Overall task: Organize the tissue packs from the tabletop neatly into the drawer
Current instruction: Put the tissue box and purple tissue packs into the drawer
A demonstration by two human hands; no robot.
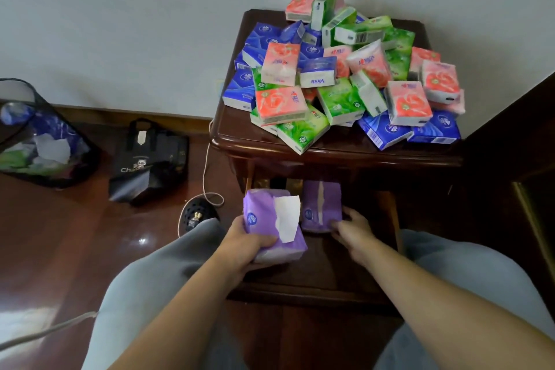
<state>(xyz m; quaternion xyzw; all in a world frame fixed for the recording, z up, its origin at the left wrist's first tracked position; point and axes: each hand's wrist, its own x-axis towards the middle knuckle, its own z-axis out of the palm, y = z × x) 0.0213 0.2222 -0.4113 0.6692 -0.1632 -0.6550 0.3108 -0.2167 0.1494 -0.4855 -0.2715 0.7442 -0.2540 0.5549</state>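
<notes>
Nearest the camera, left hand (246, 245) grips a purple pack (271, 227), fingers curled round its near end; white tissue sticks out of its top. Just right of it, right hand (353, 230) holds a second purple pack (321, 209) lying in the open drawer (318, 264), fingers curled at its near right corner. Beyond both hands, the bench (336, 146) carries a loose heap of packs (342, 75): blue, green, pink.
</notes>
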